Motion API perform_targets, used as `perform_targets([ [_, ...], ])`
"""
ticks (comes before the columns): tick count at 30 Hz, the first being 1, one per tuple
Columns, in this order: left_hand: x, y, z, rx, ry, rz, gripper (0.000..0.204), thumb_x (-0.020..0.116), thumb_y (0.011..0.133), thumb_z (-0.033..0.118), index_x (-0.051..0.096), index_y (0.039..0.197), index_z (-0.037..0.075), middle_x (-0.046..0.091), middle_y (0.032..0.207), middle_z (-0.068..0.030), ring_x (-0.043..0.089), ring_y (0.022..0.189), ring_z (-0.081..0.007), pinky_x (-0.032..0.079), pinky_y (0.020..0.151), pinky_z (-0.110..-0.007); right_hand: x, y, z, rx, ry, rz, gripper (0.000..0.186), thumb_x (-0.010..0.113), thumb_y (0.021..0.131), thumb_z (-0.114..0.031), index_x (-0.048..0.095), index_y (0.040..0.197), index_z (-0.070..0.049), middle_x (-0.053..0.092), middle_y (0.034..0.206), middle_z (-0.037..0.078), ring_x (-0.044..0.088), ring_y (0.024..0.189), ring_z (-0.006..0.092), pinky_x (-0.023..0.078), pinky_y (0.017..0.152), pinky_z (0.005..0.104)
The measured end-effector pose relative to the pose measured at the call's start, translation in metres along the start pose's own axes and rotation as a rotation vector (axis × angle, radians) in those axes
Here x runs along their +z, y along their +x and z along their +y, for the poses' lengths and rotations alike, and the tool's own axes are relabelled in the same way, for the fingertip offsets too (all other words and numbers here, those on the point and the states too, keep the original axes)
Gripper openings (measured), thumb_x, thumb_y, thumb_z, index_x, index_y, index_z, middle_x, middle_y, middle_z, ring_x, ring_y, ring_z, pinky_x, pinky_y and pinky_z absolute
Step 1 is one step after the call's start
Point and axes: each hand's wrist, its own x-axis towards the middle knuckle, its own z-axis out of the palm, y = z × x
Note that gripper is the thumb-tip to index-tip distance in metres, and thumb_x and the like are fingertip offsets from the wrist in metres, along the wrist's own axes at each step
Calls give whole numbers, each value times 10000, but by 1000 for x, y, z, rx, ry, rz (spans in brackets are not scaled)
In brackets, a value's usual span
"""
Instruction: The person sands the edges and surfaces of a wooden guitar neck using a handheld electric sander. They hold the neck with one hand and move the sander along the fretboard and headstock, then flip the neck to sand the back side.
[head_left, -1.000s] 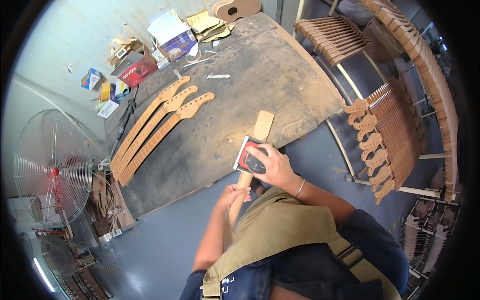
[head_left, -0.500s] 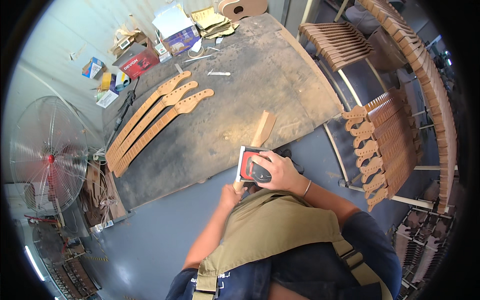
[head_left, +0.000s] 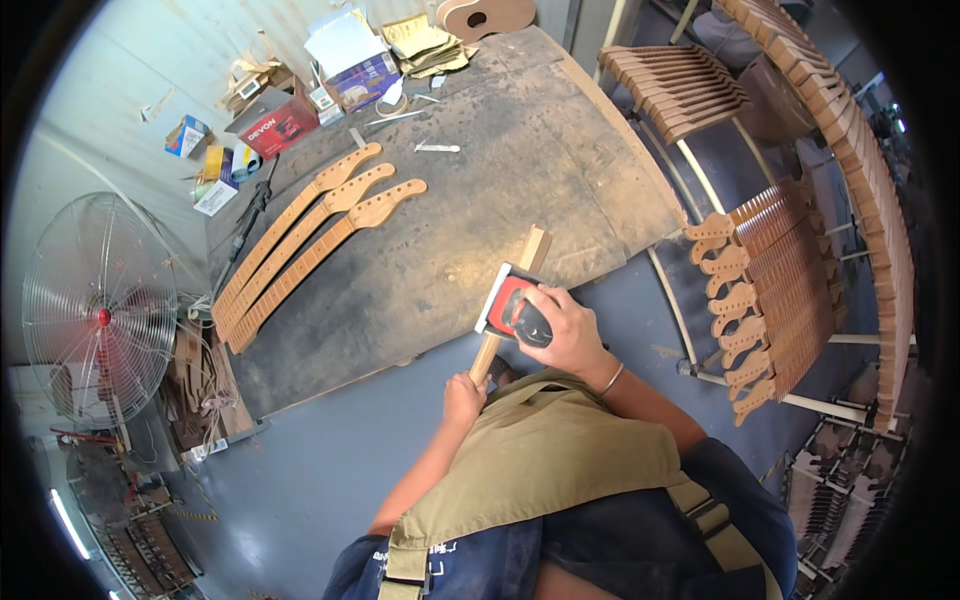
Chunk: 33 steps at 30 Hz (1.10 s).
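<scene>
My right hand (head_left: 568, 335) is wrapped over the black grip of a red and black power sander (head_left: 512, 305). The sander's pale flat pad lies on a light wooden guitar neck (head_left: 486, 352), across its middle. Closed around the neck's near end, close to my apron, is my left hand (head_left: 464, 399). The neck's far end rests over the front edge of the dark workbench (head_left: 420, 260). On the bench to the left, three guitar necks (head_left: 340, 217) with fretted fingerboards lie side by side.
Boxes (head_left: 275, 122), yellow sanding sheets (head_left: 425, 42) and a guitar body (head_left: 485, 15) line the bench's back. A wire fan (head_left: 100, 315) stands at left. Racked necks (head_left: 775, 290) and a curved row of wooden pieces (head_left: 870, 190) stand at right.
The sander has moved up along the neck, away from my left hand, and tilted. The neck has turned slightly in my left hand, showing another face.
</scene>
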Motion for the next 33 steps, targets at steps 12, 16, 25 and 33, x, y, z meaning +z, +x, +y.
perform_targets([
  [12, 5, 5, -10, -6, -37, 11, 377, 859, 879, 294, 771, 937, -68, 725, 874, -326, 738, 843, -495, 602, 754, -529, 2, -14, 2, -111, 65, -143, 791, 936, 673, -323, 638, 1391, -181, 666, 1290, 154, 749, 1032, 374, 638, 799, 456],
  [16, 15, 14, -34, 7, -53, -42, 412, 872, 886, 319, 763, 872, -79, 720, 657, -200, 729, 567, -300, 578, 579, -428, -6, -8, 6, -67, 41, -130, 796, 946, 666, -303, 639, 1392, -195, 669, 1285, 163, 750, 1039, 379, 639, 801, 466],
  [25, 6, 15, -25, -89, -29, -99, 439, 866, 867, 339, 767, 902, -87, 717, 847, -334, 740, 824, -491, 606, 737, -526, -4, -8, 6, -35, 44, -91, 719, 909, 721, -315, 644, 1377, -187, 671, 1262, 152, 758, 969, 384, 637, 771, 477],
  [33, -4, 0, 1, -15, 62, 17, 382, 830, 910, 299, 761, 916, -77, 719, 873, -328, 728, 846, -505, 607, 753, -538, -2, -8, 1, -33, 1, -78, 749, 903, 700, -290, 632, 1390, -185, 665, 1266, 164, 752, 1013, 389, 641, 768, 480],
])
